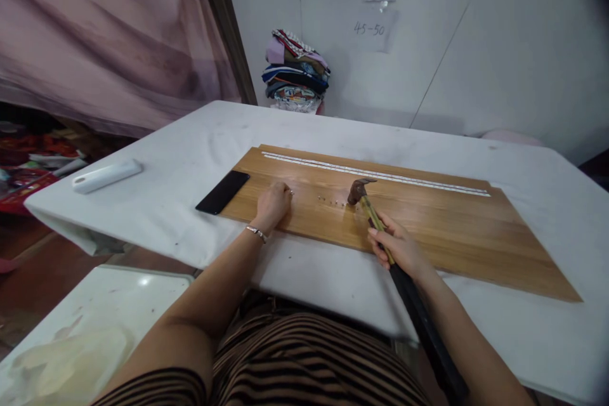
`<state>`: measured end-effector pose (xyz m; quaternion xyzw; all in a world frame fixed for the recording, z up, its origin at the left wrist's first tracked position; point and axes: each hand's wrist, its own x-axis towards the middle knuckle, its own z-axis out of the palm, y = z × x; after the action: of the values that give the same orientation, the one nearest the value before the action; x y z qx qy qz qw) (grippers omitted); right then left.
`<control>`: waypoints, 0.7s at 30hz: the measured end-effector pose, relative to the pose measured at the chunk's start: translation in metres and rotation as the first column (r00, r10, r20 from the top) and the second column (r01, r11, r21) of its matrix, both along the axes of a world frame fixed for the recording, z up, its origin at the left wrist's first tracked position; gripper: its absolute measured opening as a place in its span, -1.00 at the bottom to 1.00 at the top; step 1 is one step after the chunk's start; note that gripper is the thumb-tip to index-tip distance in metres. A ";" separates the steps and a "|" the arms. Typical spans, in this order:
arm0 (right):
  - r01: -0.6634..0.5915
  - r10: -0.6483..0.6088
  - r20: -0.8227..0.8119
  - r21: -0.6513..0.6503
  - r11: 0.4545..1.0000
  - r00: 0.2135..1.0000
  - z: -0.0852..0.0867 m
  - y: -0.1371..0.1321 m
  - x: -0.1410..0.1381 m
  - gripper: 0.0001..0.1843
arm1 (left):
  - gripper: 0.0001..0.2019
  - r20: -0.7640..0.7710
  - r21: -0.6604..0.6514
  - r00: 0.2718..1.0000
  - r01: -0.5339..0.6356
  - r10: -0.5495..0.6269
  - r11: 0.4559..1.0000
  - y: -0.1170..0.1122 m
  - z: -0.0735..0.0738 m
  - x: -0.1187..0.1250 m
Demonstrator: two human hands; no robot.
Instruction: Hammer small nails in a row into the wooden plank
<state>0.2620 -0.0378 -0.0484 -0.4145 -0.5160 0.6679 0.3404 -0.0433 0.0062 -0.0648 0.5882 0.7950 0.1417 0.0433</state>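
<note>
My right hand point(399, 244) is wrapped around the handle of a claw hammer point(375, 216), near its middle. The hammer's rusty head point(356, 192) is over a wooden board point(442, 228), close to the right end of a short row of small nails point(337, 203). Whether the head touches the board or a nail, I cannot tell. My left hand point(275, 203) is closed over the board's left part, left of the row. A small shiny tip shows at its fingertips and looks like a nail; the rest is hidden in the fingers.
Two white measuring strips point(375, 174) lie along the board's far side. A black phone-like slab point(222, 192) overlaps the left edge. A white oblong object point(107, 176) lies at the left of the white-covered table point(181, 139). Folded cloths point(295, 73) are stacked by the wall.
</note>
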 end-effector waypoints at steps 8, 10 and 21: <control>0.010 -0.010 0.005 0.000 1.000 1.000 0.001 0.002 0.000 -0.32 | -0.78 0.219 0.130 0.974 -0.081 0.051 0.988 0.001 -0.003 -0.004; 0.012 -0.012 0.003 0.005 1.000 1.000 0.002 0.001 0.000 -0.30 | -0.80 0.306 0.173 0.952 -0.078 0.021 0.982 0.001 -0.004 -0.003; 0.037 -0.034 0.052 -0.056 0.998 0.998 0.008 -0.006 -0.003 -0.18 | -0.78 0.362 0.307 0.878 0.204 -0.312 0.930 -0.001 -0.017 0.034</control>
<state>0.2593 -0.0442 -0.0404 -0.4500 -0.4980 0.6653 0.3268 -0.0094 0.0052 -0.0814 0.6480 0.6569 0.3559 0.1482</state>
